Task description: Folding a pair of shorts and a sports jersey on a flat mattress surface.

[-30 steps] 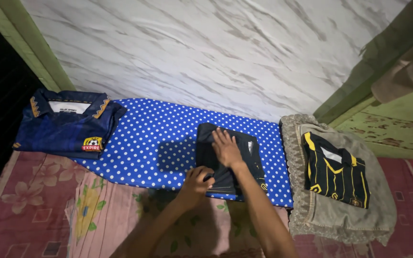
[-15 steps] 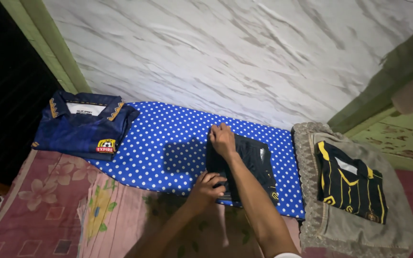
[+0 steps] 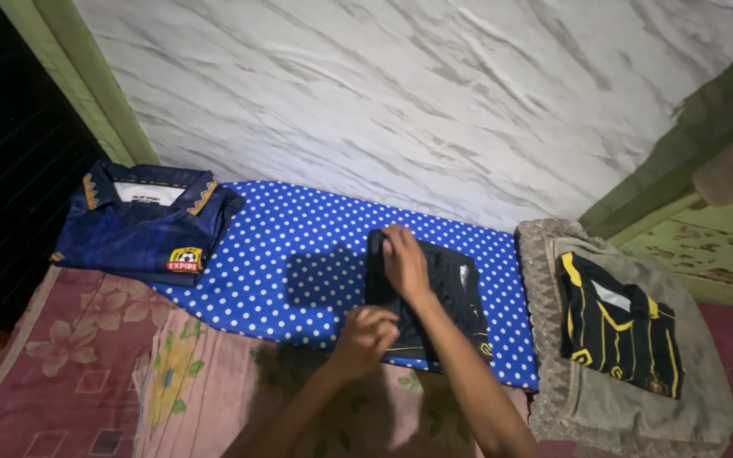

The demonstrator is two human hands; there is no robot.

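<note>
A folded black shirt (image 3: 447, 293) lies on a blue cloth with white dots (image 3: 290, 246). My left hand (image 3: 366, 333) is curled around the shirt's near left edge. Reaching over it, my right hand (image 3: 405, 261) rests on the shirt's far left part, fingers bent at the top edge. My two forearms come in from the bottom of the view and cover part of the shirt's left side.
A folded navy shirt with a collar (image 3: 142, 229) lies at the left end of the dotted cloth. On the right, a folded black and yellow shirt (image 3: 617, 322) sits on a grey lace-edged cloth (image 3: 638, 399). A pink floral sheet (image 3: 86, 373) is in front, a marbled wall behind.
My right hand moved from the middle of the black shirt up to its far left corner. My left hand stayed at the near edge and closed tighter. The view shifted slightly.
</note>
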